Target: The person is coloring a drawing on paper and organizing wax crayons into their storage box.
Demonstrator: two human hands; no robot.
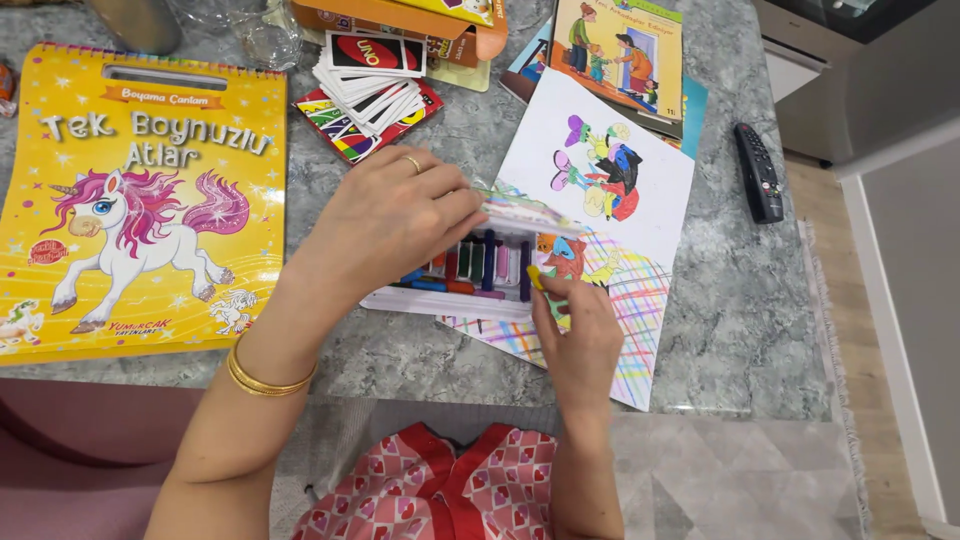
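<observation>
My left hand (pixel 395 220) rests on a clear plastic case of coloured crayons (pixel 470 270) and grips its raised lid at the upper right. My right hand (pixel 580 335) is closed around a yellow crayon (pixel 537 278), its tip at the case's right end. Below the case lies a colouring sheet (pixel 620 320) scribbled with coloured lines. A second sheet with a coloured figure (pixel 600 170) sits just behind it.
A yellow spiral colouring book with a unicorn (pixel 140 200) lies at the left. A pile of playing cards (pixel 370 85) and an orange box (pixel 400 20) are at the back, a picture book (pixel 620 55) and a black remote (pixel 758 172) at the right. The grey marble table's edge (pixel 740 405) is near me.
</observation>
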